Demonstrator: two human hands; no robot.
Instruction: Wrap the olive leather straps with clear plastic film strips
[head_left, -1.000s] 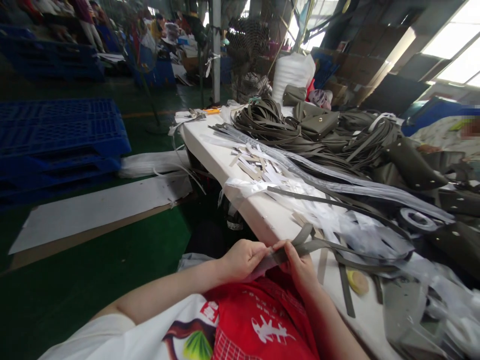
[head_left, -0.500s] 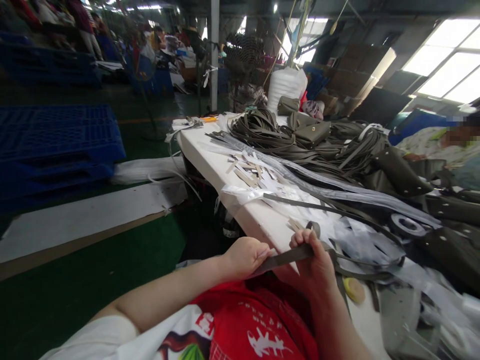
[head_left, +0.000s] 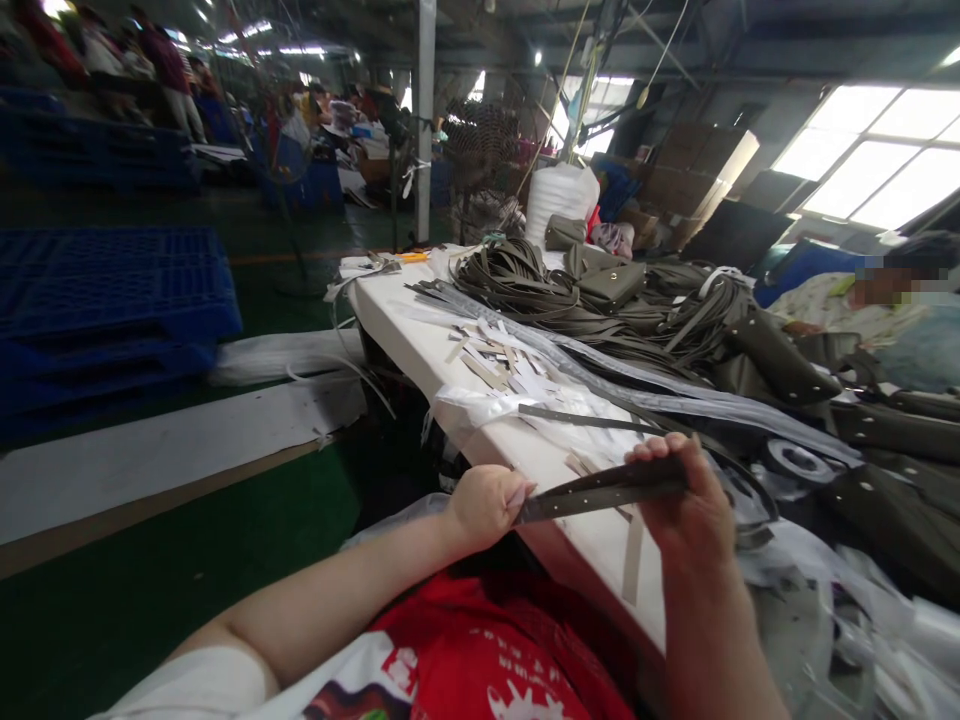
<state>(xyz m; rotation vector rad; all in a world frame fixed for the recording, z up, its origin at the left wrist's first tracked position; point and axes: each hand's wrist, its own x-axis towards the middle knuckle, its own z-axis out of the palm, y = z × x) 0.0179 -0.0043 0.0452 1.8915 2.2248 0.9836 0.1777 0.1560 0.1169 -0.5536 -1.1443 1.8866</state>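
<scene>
A dark olive strap with small holes or studs runs between my two hands above the table's near edge. My left hand is closed in a fist around its left end. Fingers of my right hand wrap over the strap further right. Between the hands it looks doubled, with two lengths side by side. Just beyond lie clear plastic wrap and another narrow strap on the white table.
Coiled straps and olive bags cover the table's far side. Paper scraps lie mid-table, with a tape roll to the right. A person sits at the far right. Blue pallets stand on the floor at left.
My right hand has moved right and slightly up along the strap, widening the gap between my hands. My left hand still grips the end. The view has tilted slightly.
</scene>
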